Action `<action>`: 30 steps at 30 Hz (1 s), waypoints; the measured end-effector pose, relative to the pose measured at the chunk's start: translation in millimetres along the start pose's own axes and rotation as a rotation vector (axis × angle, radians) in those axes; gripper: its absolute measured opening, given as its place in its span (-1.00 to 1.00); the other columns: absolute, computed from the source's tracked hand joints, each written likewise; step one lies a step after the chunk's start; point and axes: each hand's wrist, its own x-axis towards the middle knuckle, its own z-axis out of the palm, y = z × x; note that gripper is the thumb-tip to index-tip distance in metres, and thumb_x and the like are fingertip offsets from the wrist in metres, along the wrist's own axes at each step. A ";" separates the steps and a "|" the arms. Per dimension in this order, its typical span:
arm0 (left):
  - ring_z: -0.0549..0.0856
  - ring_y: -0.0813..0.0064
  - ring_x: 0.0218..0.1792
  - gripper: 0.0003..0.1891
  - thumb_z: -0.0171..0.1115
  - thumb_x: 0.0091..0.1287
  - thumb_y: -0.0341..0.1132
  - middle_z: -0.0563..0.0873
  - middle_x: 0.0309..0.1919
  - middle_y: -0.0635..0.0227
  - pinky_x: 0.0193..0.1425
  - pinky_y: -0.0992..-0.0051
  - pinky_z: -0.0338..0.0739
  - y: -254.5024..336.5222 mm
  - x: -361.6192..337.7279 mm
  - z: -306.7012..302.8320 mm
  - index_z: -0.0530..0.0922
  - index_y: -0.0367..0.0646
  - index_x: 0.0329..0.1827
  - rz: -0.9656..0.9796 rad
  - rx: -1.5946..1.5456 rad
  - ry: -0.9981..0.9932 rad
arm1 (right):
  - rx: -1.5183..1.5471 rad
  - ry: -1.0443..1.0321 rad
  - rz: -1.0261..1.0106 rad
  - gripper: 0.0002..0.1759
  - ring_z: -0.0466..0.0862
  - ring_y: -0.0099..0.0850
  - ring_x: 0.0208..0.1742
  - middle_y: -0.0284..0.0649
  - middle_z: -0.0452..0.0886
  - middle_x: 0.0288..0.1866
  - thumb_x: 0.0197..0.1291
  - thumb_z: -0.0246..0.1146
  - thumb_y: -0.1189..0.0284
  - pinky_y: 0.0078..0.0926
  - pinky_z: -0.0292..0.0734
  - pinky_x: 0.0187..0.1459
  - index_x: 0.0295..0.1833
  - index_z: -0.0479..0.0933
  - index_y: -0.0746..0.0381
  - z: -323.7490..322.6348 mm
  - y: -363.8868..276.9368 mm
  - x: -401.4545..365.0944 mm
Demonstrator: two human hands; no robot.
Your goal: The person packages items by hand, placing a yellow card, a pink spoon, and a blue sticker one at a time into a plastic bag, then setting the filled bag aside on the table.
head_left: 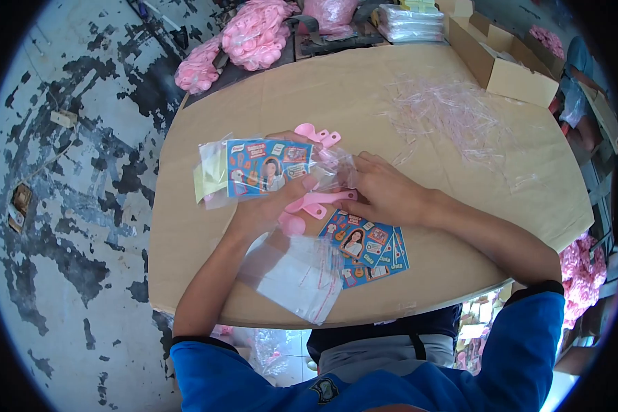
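My left hand grips a clear plastic bag with a blue printed card showing at its front, the thumb lying over the card's lower right corner. At the bag's right end, the curled fingers of my right hand pinch the crumpled plastic. Pink measuring spoons lie just below the bag, close to my right thumb. More pink spoons show above it. Nearer my body are a stack of clear plastic bags and several blue printed cards, fanned out.
A loose pile of thin clear strips covers the right back of the brown paper-covered table. Behind stand an open cardboard box, packed plastic and bags of pink items. Another person is at the far right.
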 end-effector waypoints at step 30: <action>0.66 0.50 -0.02 -0.58 0.29 0.34 -0.37 0.62 0.09 0.28 -0.12 0.47 0.72 -10.7 4.1 -0.6 0.42 -0.20 0.23 -0.108 -0.361 0.157 | 0.376 0.313 0.206 -0.81 0.49 -0.58 -0.57 -0.24 0.54 -0.48 0.23 0.04 0.58 -0.54 0.40 -0.48 -0.05 0.45 0.34 -36.0 -5.5 -8.3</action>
